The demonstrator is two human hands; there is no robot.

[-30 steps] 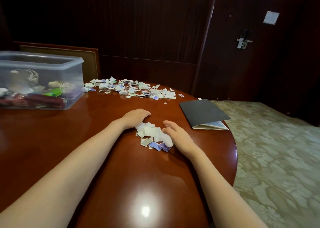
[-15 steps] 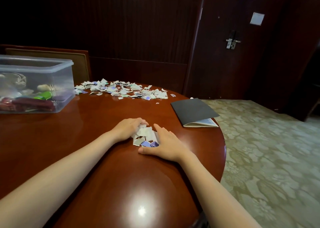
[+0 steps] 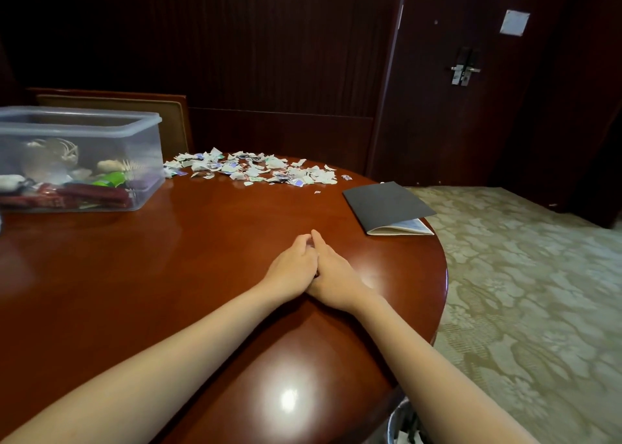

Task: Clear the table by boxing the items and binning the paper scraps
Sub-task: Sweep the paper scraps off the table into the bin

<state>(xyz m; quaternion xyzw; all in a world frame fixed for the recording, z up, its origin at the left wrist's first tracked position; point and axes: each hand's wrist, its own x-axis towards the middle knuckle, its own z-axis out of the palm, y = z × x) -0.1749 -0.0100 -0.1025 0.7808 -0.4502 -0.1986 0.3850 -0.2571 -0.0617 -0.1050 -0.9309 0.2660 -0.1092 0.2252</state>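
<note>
The left grip (image 3: 292, 268) and the right grip (image 3: 336, 275) lie side by side on the counter (image 3: 168, 275), pressed tight together, with the fingers curled in like a little cup. Nothing peeks out from between them, so I cannot tell if they hold paper or nothing at all. The job looks about half done. Far ahead of the grips and off to the left stands the clear box (image 3: 148, 147). It already has things in it, like a red packet (image 3: 84, 196) and something green (image 3: 109, 179), so most of the boxing looks finished. But a black notebook (image 3: 383, 204) lies flat a little ahead and to the right of the grips, near the counter's edge, and it is not in the box yet. The big mess is the paper scraps (image 3: 255, 169): a wide pile sits far ahead of the grips, just beside the box, and none of it is binned. Down by the right arm, under the counter's edge, is something grey (image 3: 400, 423) that may be the bin, but I cannot tell
</note>
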